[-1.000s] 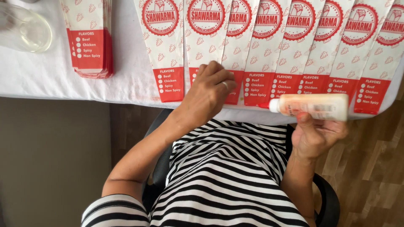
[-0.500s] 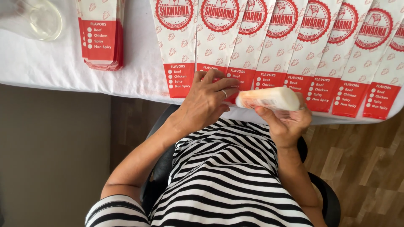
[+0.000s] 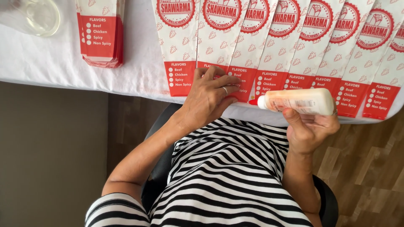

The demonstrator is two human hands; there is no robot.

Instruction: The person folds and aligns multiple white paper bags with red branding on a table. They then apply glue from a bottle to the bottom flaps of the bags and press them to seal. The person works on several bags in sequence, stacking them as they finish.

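My left hand (image 3: 210,96) lies flat on the red bottom flap of one paper bag (image 3: 219,46), in a row of several overlapping white-and-red printed bags along the table's near edge. A ring shows on one finger. My right hand (image 3: 309,126) grips a white glue bottle (image 3: 296,101) held sideways, its red tip pointing left at the bag flap just right of my left hand.
A stack of the same bags (image 3: 101,35) lies at the back left on the white tablecloth (image 3: 50,59). A clear glass bowl (image 3: 35,17) stands in the far left corner. I sit in a dark chair (image 3: 162,168) over wooden flooring.
The glue bottle went left towards my left hand, then back right and slightly down. My left hand stays pressed on the bag flaps. The view has shifted a little.
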